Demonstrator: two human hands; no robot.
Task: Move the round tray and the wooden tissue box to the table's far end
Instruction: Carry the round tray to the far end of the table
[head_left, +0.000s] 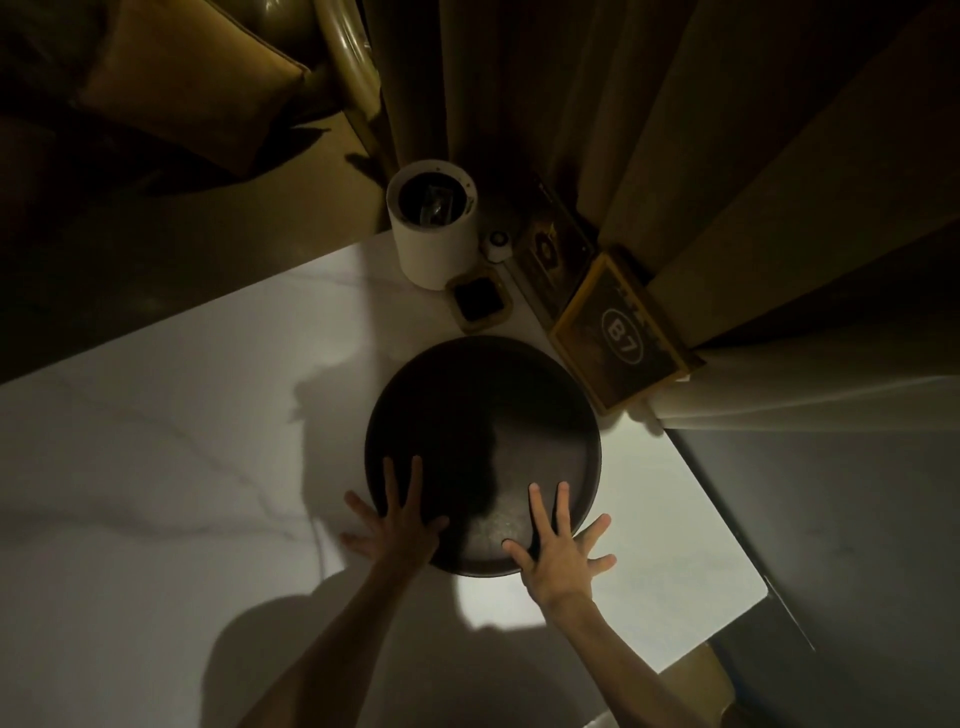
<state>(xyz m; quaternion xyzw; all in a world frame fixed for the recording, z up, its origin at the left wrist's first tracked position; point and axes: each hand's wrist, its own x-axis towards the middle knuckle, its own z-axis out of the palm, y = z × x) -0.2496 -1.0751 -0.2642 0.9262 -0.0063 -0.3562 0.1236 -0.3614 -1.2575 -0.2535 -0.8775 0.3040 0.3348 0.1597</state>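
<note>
Lying flat, fingers splayed, both hands — left (397, 530), right (558, 553) — press the round tray's (483, 441) near rim.

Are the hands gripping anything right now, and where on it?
No closed grip. Both hands, left and right, lie flat with spread fingers on the near rim of the round tray.
</note>
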